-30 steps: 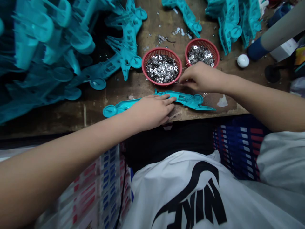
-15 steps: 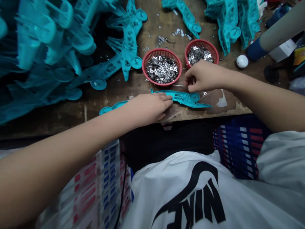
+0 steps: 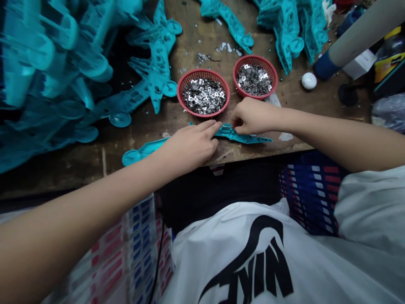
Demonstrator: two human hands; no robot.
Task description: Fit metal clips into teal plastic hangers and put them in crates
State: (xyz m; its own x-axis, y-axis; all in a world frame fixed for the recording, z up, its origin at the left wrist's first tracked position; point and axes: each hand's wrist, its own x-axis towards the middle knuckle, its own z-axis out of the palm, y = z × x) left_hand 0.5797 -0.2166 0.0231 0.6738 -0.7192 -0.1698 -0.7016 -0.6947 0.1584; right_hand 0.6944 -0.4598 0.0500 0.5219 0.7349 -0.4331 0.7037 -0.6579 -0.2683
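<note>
A long turquoise plastic part (image 3: 255, 139) lies along the table's front edge. My left hand (image 3: 198, 143) is over its left portion, fingers pressed against it and holding it down. The thumb is hidden. My right hand (image 3: 253, 116) is closed in a pinch over the middle of the same part, close to the left fingertips. A thin metal tool showed at its fingertips earlier; the fingers now mostly hide it. Two red baskets stand just behind the hands: the left basket (image 3: 181, 95) and the right basket (image 3: 276, 76) hold small shiny metal pieces.
A big heap of turquoise parts (image 3: 72, 63) fills the left. More turquoise parts (image 3: 286, 36) lie at the back right. A white ball-like object (image 3: 309, 81), a thick grey tube (image 3: 357, 42) and a white box (image 3: 360, 63) stand at the right. Plastic crates are below the table edge.
My right hand has come down and left from beside the right basket onto the turquoise part. My left hand stays on the part. The view has shifted slightly.
</note>
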